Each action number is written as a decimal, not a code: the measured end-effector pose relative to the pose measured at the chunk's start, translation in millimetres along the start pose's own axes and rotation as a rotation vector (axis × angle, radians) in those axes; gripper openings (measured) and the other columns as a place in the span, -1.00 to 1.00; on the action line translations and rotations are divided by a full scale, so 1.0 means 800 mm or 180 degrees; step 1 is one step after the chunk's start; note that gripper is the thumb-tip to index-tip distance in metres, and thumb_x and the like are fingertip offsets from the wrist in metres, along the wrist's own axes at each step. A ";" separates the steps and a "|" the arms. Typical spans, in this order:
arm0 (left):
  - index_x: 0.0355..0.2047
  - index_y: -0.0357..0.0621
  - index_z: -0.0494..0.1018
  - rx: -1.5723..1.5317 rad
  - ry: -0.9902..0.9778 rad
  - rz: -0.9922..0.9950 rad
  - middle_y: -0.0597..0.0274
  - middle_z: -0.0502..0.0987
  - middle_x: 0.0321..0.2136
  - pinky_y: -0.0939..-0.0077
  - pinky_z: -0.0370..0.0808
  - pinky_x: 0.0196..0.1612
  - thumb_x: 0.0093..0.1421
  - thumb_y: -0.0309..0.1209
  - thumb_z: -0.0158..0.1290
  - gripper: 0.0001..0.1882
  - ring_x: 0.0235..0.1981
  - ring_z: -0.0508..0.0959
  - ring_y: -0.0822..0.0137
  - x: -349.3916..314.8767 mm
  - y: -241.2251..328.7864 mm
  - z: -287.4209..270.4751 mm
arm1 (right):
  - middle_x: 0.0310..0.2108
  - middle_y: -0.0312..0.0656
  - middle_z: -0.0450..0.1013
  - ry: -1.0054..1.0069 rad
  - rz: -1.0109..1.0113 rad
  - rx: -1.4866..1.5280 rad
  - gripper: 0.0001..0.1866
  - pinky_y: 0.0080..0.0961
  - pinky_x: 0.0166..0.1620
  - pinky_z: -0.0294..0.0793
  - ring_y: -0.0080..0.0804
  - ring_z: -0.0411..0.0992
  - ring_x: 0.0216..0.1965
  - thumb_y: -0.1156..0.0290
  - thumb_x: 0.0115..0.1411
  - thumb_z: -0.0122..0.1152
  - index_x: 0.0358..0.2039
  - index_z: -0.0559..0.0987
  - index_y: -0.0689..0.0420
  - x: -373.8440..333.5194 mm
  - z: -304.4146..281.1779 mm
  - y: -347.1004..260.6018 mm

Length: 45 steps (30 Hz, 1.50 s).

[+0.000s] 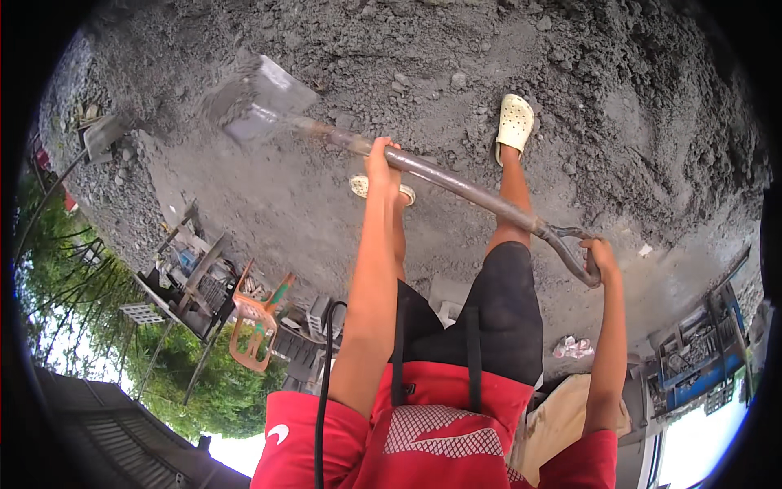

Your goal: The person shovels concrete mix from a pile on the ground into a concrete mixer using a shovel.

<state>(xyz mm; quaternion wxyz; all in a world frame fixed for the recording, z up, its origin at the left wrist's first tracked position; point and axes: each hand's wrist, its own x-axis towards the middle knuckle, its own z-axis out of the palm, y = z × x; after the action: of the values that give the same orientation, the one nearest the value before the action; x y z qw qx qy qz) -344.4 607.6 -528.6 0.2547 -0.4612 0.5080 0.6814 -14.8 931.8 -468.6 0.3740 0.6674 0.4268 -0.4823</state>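
Observation:
A long shovel (456, 186) slants across the view, its blade at the upper left and its handle at the right. My left hand (381, 163) is wrapped round the shaft, partway down toward the blade. At the other end my right hand (601, 259) grips the D-shaped handle. Grey sandy material (228, 96) lies on the metal blade (281, 85), partly smeared by motion. Whether the blade touches the ground I cannot tell.
Rough grey gravelly material (652, 122) spreads across the far side and right. My feet wear cream clogs (515, 122). An orange plastic chair (254, 314) stands left beside cluttered racks (195, 277). A blue-framed rack (705, 359) is at the right. Another shovel-like blade (103, 137) lies far left.

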 end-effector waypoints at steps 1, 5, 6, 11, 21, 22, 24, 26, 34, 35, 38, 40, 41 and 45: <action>-0.51 -0.14 0.27 0.0319 -0.0018 0.0080 0.28 0.33 -0.59 0.44 0.37 -0.37 0.00 -0.43 0.03 -0.86 -0.51 0.36 0.39 -0.004 -0.017 0.017 | -0.70 -0.22 0.29 -0.0388 0.0260 -0.0458 -0.76 -0.45 -0.61 0.32 -0.44 0.28 -0.71 0.34 -0.10 0.13 -0.46 0.46 0.24 0.019 -0.031 0.011; -0.44 -0.23 0.28 0.0617 -0.0261 -0.0473 0.20 0.36 -0.55 0.40 0.39 -0.36 -0.04 -0.50 0.06 -0.82 -0.47 0.40 0.31 -0.018 -0.122 0.079 | -0.70 -0.23 0.31 -0.0095 0.0493 -0.0663 -0.78 -0.49 -0.63 0.23 -0.47 0.25 -0.72 0.31 -0.09 0.14 -0.52 0.49 0.23 0.031 -0.132 0.092; -0.48 -0.23 0.30 0.0351 -0.0404 -0.0489 0.18 0.36 -0.57 0.37 0.40 -0.36 -0.05 -0.51 0.06 -0.85 -0.49 0.41 0.30 -0.009 -0.150 0.076 | -0.70 -0.26 0.30 0.0050 0.0337 -0.0486 -0.78 -0.51 -0.64 0.21 -0.49 0.24 -0.72 0.32 -0.08 0.13 -0.50 0.50 0.23 0.020 -0.147 0.101; -0.58 -0.11 0.25 -0.0807 -0.0426 -0.2043 0.13 0.31 -0.72 0.24 0.40 -0.43 -0.15 -0.47 -0.02 -0.88 -0.61 0.40 0.20 -0.146 -0.287 0.181 | -0.67 -0.31 0.29 0.2717 -0.0842 0.0567 -0.64 -0.61 -0.64 0.21 -0.58 0.22 -0.69 0.31 -0.04 0.24 -0.25 0.45 0.23 -0.109 -0.271 0.284; -0.67 0.07 0.21 -0.0979 -0.1049 -0.3208 0.43 0.26 -0.78 0.44 0.33 -0.67 -0.08 -0.16 0.09 -0.71 -0.77 0.31 0.42 -0.314 -0.410 0.269 | -0.82 -0.38 0.07 0.4280 0.0595 0.2429 -0.63 -0.56 -0.74 0.00 -0.56 0.01 -0.82 0.13 -0.07 0.12 -0.75 0.17 -0.03 -0.398 -0.285 0.308; -0.68 0.06 0.22 -0.0979 -0.0997 -0.3329 0.40 0.26 -0.79 0.43 0.32 -0.68 -0.08 -0.16 0.07 -0.72 -0.77 0.31 0.40 -0.314 -0.411 0.274 | -0.81 -0.37 0.08 0.4476 0.0513 0.2149 -0.65 -0.56 -0.74 -0.01 -0.57 0.01 -0.81 0.12 -0.07 0.13 -0.73 0.23 0.01 -0.394 -0.288 0.306; -0.69 0.05 0.22 -0.0930 -0.1103 -0.3159 0.38 0.26 -0.79 0.42 0.32 -0.68 -0.08 -0.18 0.07 -0.72 -0.77 0.31 0.38 -0.257 -0.411 0.264 | -0.73 -0.31 0.18 0.4496 0.0146 0.1733 -0.70 -0.54 -0.69 0.07 -0.54 0.09 -0.74 0.15 -0.05 0.11 -0.63 0.38 0.12 -0.340 -0.269 0.258; -0.69 0.04 0.23 -0.0912 -0.1153 -0.2776 0.29 0.24 -0.81 0.40 0.32 -0.69 -0.08 -0.20 0.07 -0.74 -0.79 0.29 0.31 -0.152 -0.386 0.244 | -0.58 -0.20 0.35 0.4218 -0.0388 0.1499 -0.67 -0.49 -0.60 0.22 -0.47 0.25 -0.61 0.21 -0.02 0.07 -0.47 0.56 0.26 -0.257 -0.222 0.176; -0.75 -0.02 0.16 -0.0760 -0.0943 -0.1410 0.30 0.23 -0.78 0.36 0.31 -0.51 -0.03 -0.40 -0.12 -0.79 -0.72 0.25 0.34 0.209 -0.151 0.118 | -0.75 -0.33 0.20 0.2680 -0.0957 0.2430 -0.88 -0.60 -0.72 0.15 -0.53 0.16 -0.80 0.49 -0.06 0.12 -0.65 0.38 0.12 -0.054 0.048 -0.015; -0.75 -0.02 0.16 -0.0838 -0.0902 -0.1540 0.30 0.23 -0.78 0.35 0.31 -0.51 -0.04 -0.39 -0.10 -0.79 -0.72 0.24 0.34 0.194 -0.165 0.120 | -0.75 -0.33 0.20 0.2783 -0.0900 0.2368 -0.88 -0.60 -0.72 0.15 -0.53 0.16 -0.80 0.49 -0.06 0.12 -0.65 0.38 0.12 -0.064 0.050 0.002; -0.74 -0.03 0.16 -0.0753 -0.0977 -0.1481 0.30 0.21 -0.78 0.39 0.32 -0.55 -0.08 -0.35 -0.05 -0.78 -0.73 0.23 0.34 0.161 -0.159 0.132 | -0.75 -0.34 0.19 0.2959 -0.1209 0.2552 -0.87 -0.59 -0.72 0.14 -0.53 0.16 -0.80 0.48 -0.04 0.12 -0.65 0.38 0.13 -0.065 0.049 0.006; -0.73 -0.02 0.17 -0.0967 -0.0964 -0.1351 0.29 0.21 -0.77 0.39 0.31 -0.58 -0.07 -0.33 -0.04 -0.78 -0.73 0.23 0.33 0.162 -0.123 0.095 | -0.75 -0.36 0.16 0.2959 -0.1428 0.2407 -0.81 -0.60 -0.71 0.12 -0.55 0.14 -0.78 0.48 -0.06 0.13 -0.70 0.32 0.09 -0.070 0.073 0.005; -0.73 -0.02 0.18 -0.1117 -0.0997 -0.1248 0.29 0.21 -0.77 0.38 0.30 -0.60 -0.07 -0.32 -0.03 -0.78 -0.72 0.24 0.33 0.154 -0.105 0.086 | -0.76 -0.37 0.15 0.3039 -0.1507 0.2268 -0.79 -0.60 -0.72 0.09 -0.56 0.12 -0.79 0.47 -0.06 0.13 -0.72 0.31 0.08 -0.072 0.075 0.005; -0.70 0.05 0.18 -0.1405 -0.1082 -0.0555 0.34 0.16 -0.77 0.44 0.22 -0.62 0.04 -0.28 -0.04 -0.75 -0.73 0.22 0.36 0.095 -0.002 0.010 | -0.83 -0.39 0.11 0.2603 -0.2074 0.2360 -0.75 -0.57 -0.77 0.00 -0.57 0.02 -0.84 0.42 -0.06 0.11 -0.76 0.27 0.04 -0.071 0.095 0.002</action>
<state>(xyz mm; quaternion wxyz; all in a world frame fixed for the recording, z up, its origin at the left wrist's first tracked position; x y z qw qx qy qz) -379.9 606.6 -596.7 0.2873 -0.4266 0.2560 0.8185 -47.6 849.6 -432.9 -0.2404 0.7185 0.5208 -0.3933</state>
